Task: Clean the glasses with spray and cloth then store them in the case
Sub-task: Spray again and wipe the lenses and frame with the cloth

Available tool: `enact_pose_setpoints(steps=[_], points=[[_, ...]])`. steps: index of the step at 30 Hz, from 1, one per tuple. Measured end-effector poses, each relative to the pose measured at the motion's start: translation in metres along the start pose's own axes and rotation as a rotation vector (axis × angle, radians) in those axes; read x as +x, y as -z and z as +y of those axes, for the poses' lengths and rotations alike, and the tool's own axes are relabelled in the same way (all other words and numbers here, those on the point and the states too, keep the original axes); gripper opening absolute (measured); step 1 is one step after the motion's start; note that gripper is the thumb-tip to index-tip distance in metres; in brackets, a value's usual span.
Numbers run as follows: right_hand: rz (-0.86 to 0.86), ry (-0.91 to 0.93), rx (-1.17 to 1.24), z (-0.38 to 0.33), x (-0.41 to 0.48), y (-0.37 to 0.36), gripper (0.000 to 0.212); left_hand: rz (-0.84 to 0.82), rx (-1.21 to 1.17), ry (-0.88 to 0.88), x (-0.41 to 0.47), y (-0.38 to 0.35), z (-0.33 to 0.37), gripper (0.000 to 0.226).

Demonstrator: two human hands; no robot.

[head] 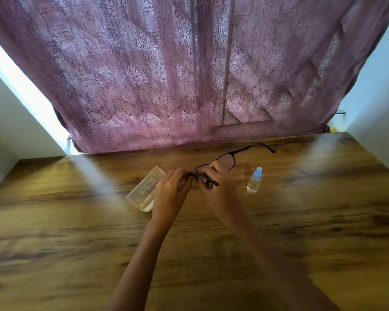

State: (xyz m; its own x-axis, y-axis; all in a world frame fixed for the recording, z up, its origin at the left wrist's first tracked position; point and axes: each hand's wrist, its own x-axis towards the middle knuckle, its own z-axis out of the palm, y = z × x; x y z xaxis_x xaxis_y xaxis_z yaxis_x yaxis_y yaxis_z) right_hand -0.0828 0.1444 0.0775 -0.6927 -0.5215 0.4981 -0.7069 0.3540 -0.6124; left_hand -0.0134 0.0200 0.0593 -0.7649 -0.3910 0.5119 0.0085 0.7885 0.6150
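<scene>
Seen from the head camera, both hands are holding the glasses (226,158) just right of the case (141,189), above the table (76,243); the left hand (173,191) is pinching the near temple end; the right hand (221,191) is gripping the frame by one lens; the spray bottle (254,181) is standing further right of the case; no cloth is showing; the case is lying closed. I'd judge cleaning is only starting; next, one hand needs freeing for the bottle.
</scene>
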Motion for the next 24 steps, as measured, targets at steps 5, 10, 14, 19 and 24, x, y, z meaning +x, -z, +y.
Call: enact_pose_setpoints(steps=[5, 10, 14, 19, 24], points=[[0.017, -0.009, -0.066, 0.008, 0.011, 0.003, 0.019, 0.061, -0.019, 0.008, -0.002, 0.009, 0.003, 0.018], [-0.040, 0.045, -0.019, -0.001, 0.001, 0.000, 0.019, 0.074, -0.027, 0.029, -0.003, 0.012, 0.005, 0.019], [-0.061, 0.060, -0.001, -0.001, 0.007, -0.002, 0.019, 0.025, -0.028, 0.035, -0.005, 0.011, 0.001, 0.028], [-0.010, 0.018, -0.078, 0.006, 0.011, 0.003, 0.018, 0.076, -0.024, 0.039, -0.004, 0.014, 0.008, 0.027], [-0.024, -0.003, -0.028, 0.003, 0.001, 0.001, 0.017, 0.049, -0.040, 0.073, -0.004, 0.010, 0.006, 0.026]])
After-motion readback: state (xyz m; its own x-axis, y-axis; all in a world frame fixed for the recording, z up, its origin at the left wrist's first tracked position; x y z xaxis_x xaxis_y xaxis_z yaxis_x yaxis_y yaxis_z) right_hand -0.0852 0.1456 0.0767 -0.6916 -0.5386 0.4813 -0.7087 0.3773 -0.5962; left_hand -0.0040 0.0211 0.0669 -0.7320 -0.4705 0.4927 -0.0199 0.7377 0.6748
